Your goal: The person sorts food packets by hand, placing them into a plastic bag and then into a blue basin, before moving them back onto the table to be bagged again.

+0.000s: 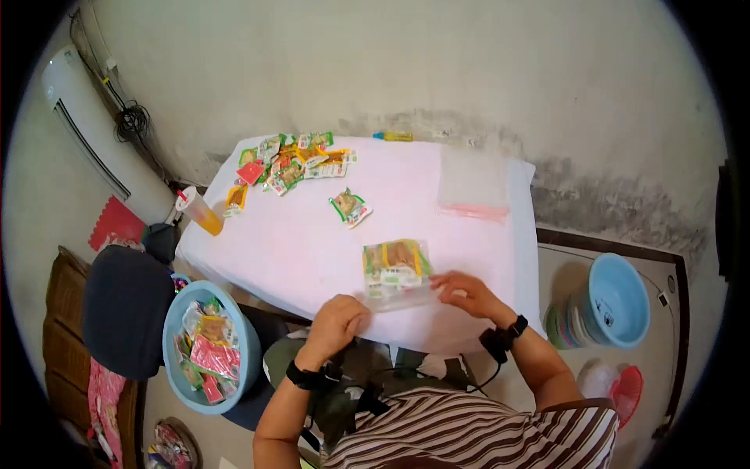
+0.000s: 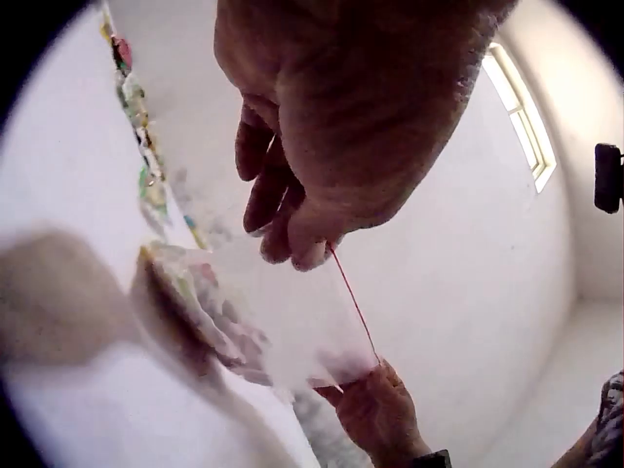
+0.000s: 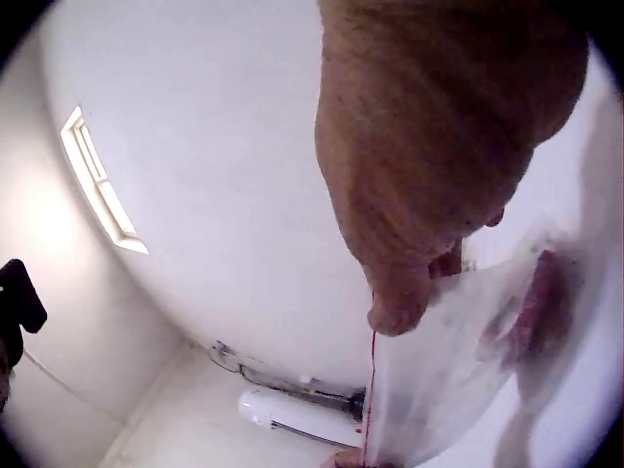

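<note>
A clear zip bag (image 1: 402,298) with a red line along its mouth lies at the table's near edge. Several snack packets (image 1: 397,262), green-and-white and yellow, show through it. At the bag's left corner, my left hand (image 1: 337,324) pinches the mouth between thumb and fingers. My right hand (image 1: 467,295) pinches the opposite corner. In the left wrist view the red line (image 2: 353,302) runs taut from one hand to the other. The right wrist view shows my thumb (image 3: 398,307) on that edge, with the packets bulging in the bag beyond.
One loose packet (image 1: 349,207) lies mid-table, and a pile of packets (image 1: 289,164) sits at the back left. Flat clear bags (image 1: 473,184) lie back right. A cup of orange drink (image 1: 201,213) stands at the left edge. A blue basin (image 1: 251,352) of packets is left of the table.
</note>
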The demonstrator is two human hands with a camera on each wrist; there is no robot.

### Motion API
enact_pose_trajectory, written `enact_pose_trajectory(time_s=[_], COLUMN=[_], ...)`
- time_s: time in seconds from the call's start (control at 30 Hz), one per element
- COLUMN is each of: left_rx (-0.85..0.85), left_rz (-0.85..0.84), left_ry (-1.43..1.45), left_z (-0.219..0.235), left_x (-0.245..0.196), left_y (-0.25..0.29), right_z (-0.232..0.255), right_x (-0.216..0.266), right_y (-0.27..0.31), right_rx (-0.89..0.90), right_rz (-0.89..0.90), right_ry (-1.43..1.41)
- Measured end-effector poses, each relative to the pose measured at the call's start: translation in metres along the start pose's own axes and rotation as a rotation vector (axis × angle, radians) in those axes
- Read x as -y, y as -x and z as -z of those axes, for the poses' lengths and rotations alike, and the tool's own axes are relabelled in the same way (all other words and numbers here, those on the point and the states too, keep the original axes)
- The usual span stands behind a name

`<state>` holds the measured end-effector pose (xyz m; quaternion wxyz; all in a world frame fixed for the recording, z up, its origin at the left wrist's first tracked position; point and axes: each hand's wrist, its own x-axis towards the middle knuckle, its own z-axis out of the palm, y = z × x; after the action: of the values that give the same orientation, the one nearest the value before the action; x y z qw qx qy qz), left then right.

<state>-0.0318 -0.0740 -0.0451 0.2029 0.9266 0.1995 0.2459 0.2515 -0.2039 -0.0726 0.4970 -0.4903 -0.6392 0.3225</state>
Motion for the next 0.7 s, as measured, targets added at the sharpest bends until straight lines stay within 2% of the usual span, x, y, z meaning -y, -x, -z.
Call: enact_pose_trajectory(time_s=[0.07,0.1,0.13,0.2,0.23,0.3,0.33,0.4,0.43,0.47,0.5,0.53,0.57,0.63,0.67,0.7], left_rx=[-0.003,0.067,0.073,0.018,0.020,-0.007,-0.008,-0.103,-0.077,-0.077,-0.167,-0.250,-0.250,-0.372,-0.259,-0.095], left_rz=[0.000,0.067,0.073,0.229,0.231,0.543,0.544,0.685,0.737,0.738,0.653,0.559,0.560,-0.123,-0.254,-0.363], left_ry=[0.220,0.306,0.311,0.498,0.501,0.641,0.641,0.669,0.669,0.671,0.369,0.068,0.069,-0.138,-0.075,-0.155], left_z=[-0.012,-0.017,-0.022,-0.029,-0.032,-0.039,-0.048,-0.073,-0.077,-0.081,-0.079,-0.076,-0.072,-0.066,-0.072,-0.084], left_x=[-0.008,-0.006,-0.005,-0.004,-0.003,0.005,0.013,0.039,0.043,0.043,0.035,0.028,0.021,0.013,0.009,0.007], left_y=[0.016,0.022,0.023,0.020,0.016,0.003,-0.003,-0.011,-0.015,-0.012,-0.014,-0.015,-0.015,-0.011,-0.004,-0.002], right_z=[-0.009,-0.011,-0.012,-0.015,-0.017,-0.023,-0.024,-0.027,-0.029,-0.031,-0.031,-0.031,-0.030,-0.032,-0.032,-0.033], right_x=[-0.007,-0.009,-0.010,-0.011,-0.015,-0.032,-0.035,-0.041,-0.054,-0.072,-0.083,-0.081,-0.077,-0.078,-0.082,-0.086], right_y=[0.019,0.024,0.025,0.023,0.020,0.008,0.000,-0.012,-0.013,-0.013,-0.014,-0.016,-0.016,-0.017,-0.015,-0.014], right_rx=[0.032,0.057,0.057,-0.021,-0.021,-0.238,-0.237,-0.361,-0.360,-0.358,-0.355,-0.356,-0.363,-0.364,-0.373,-0.370], right_rz=[-0.032,-0.047,-0.055,-0.208,-0.212,-0.431,-0.431,-0.636,-0.639,-0.645,-0.648,-0.649,-0.668,-0.691,-0.648,-0.599], right_ry=[-0.050,-0.092,-0.096,-0.100,-0.101,-0.351,-0.351,-0.392,-0.392,-0.258,-0.123,-0.122,-0.139,-0.160,-0.103,-0.046])
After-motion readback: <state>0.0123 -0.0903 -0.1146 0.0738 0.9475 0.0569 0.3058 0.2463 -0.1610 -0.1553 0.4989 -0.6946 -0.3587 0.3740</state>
